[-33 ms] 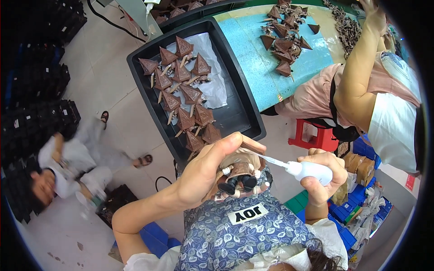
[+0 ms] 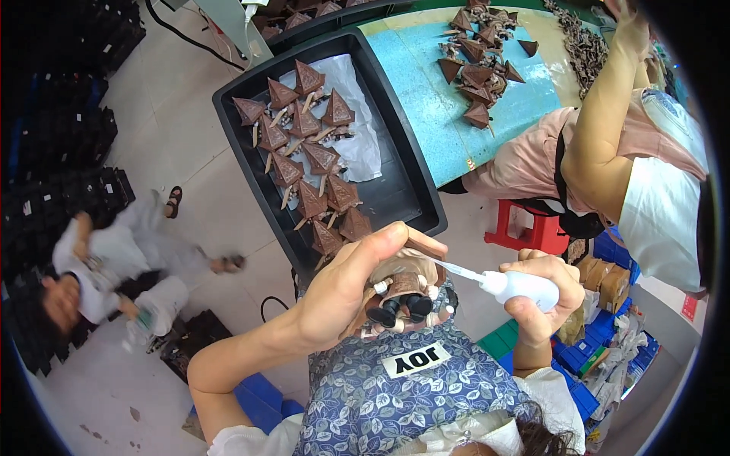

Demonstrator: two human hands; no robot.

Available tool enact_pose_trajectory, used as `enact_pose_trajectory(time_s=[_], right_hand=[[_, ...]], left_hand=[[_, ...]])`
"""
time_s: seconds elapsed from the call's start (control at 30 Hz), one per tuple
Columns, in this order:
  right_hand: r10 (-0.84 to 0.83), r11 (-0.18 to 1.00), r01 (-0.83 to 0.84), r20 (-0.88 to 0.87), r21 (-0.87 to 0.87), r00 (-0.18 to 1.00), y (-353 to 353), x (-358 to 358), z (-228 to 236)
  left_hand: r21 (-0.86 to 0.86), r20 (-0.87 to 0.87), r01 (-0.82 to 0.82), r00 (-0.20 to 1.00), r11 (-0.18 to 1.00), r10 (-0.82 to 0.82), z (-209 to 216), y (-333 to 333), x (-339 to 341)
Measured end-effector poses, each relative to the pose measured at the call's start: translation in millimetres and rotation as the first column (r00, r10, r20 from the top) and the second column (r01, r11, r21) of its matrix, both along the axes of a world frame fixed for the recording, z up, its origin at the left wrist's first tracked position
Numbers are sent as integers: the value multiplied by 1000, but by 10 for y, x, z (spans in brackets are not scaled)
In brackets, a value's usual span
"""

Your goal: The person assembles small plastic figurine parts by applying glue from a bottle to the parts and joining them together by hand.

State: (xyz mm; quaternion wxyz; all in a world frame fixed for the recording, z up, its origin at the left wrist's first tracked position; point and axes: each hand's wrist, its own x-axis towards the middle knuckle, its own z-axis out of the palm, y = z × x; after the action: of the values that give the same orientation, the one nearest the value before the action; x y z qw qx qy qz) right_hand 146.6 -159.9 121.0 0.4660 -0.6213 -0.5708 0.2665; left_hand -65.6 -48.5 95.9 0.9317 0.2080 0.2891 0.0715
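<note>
Figure (image 2: 407,287) before apron (image 2: 357,395), in left hand (image 2: 338,296) — grip curled round it, fingers pressing its side. Right hand's (image 2: 551,292) grip pinches bottle (image 2: 525,289), nozzle (image 2: 460,270) at figure's brown edge; contact unclear. Step seems dispensing; next move calls for steady figure, light squeeze. Beyond — tray (image 2: 403,201) of brown-topped figures (image 2: 304,121). Apron label (image 2: 417,360): black capitals on white, inverted.

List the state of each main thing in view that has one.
Black-booted figurine: held, partly hidden
White squeeze bottle: tilted, nozzle toward the figurine, contact unclear
Left hand: curled around the figurine
Right hand: closed on the bottle
Black tray: partly filled
Pyramid-topped figurines: lying in the tray
White sheet: wrinkled, partly covered
Red stool: upright
</note>
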Motion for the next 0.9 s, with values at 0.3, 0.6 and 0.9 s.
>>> enact_pose_trajectory(time_s=[0.3,0.6,0.9], right_hand=[[-137,984,139,30,-112,990,40,-48,89],[17,1000,-16,142,-11,990,178,63,102],[-256,965,227,-277,-132,926,-40,133,55]], left_hand=[[34,-64,8,998,999,-6,1,43,58],[7,-65,29,997,1000,-28,-22,105,86],[-285,-32,-204,978,937,204,-119,129,146]])
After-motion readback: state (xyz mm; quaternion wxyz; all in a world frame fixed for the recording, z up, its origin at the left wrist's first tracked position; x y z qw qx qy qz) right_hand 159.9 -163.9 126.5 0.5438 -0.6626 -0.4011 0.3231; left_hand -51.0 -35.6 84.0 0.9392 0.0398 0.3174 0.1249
